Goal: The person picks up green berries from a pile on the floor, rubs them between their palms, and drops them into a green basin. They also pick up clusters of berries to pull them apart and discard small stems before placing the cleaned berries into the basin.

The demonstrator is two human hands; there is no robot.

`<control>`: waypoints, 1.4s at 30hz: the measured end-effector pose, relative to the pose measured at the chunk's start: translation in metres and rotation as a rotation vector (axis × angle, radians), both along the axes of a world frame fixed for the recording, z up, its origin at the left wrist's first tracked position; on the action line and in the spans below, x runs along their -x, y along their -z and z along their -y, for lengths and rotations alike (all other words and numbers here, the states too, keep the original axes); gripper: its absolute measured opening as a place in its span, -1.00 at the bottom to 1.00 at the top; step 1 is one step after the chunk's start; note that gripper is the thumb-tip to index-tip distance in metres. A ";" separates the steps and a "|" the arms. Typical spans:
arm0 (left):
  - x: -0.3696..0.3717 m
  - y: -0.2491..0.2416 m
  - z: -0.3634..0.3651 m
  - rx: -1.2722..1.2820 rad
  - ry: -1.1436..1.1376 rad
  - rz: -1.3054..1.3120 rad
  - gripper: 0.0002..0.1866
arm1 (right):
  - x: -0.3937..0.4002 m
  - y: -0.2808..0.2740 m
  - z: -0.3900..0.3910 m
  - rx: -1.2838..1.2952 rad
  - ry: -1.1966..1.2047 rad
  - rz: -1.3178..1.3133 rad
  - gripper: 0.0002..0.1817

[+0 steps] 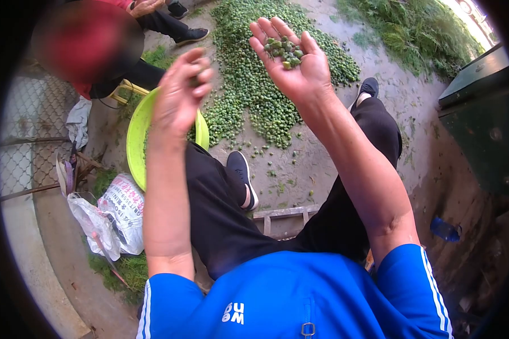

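The right hand [291, 62] lies palm up, fingers spread wide, cupping a small heap of green berries [284, 51], roughly a dozen. The left hand [181, 96] is loosely curled, fingertips pinched together, possibly on one berry; that cannot be told for sure. Below it sits one yellow-green basin [134, 135]. If the open palm tilts, berries would likely roll off onto the large pile [249, 85] on the ground. One other person [90, 45] sits beyond.
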State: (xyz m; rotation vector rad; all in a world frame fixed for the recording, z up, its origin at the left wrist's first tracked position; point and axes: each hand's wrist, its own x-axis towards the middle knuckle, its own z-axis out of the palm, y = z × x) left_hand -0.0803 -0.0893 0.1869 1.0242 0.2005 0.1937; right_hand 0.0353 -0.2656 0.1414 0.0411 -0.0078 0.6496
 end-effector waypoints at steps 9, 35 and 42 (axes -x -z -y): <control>0.072 -0.001 -0.108 -1.948 -0.486 -0.232 -0.76 | 0.011 -0.005 -0.003 -0.164 -0.175 0.062 -0.34; -0.020 0.012 0.068 -0.780 0.101 0.077 -0.76 | 0.013 0.007 -0.012 0.128 -0.114 0.037 -0.34; -0.021 0.021 0.077 -1.045 0.010 0.097 -0.78 | 0.015 0.009 -0.013 0.163 -0.095 0.055 -0.33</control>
